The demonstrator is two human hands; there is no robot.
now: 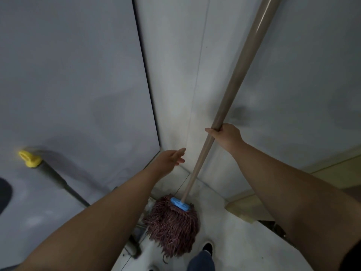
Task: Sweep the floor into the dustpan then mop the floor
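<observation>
A mop with a long tan handle (240, 63) stands in the corner of the room. Its maroon string head (172, 223) hangs below a blue clamp (180, 204) just above the pale floor (218, 241). My right hand (224, 133) grips the handle about midway up. My left hand (172, 158) reaches toward the handle with fingers straight, a short way left of it and holding nothing. A second tool with a dark shaft and a yellow end cap (30, 159) leans against the left wall; its lower end is hidden behind my left forearm.
Grey walls (68, 75) meet in a corner straight ahead. A beige baseboard and step (246, 208) run along the right. My shoe (208, 247) and trouser leg show at the bottom. A metal frame stands behind the mop head.
</observation>
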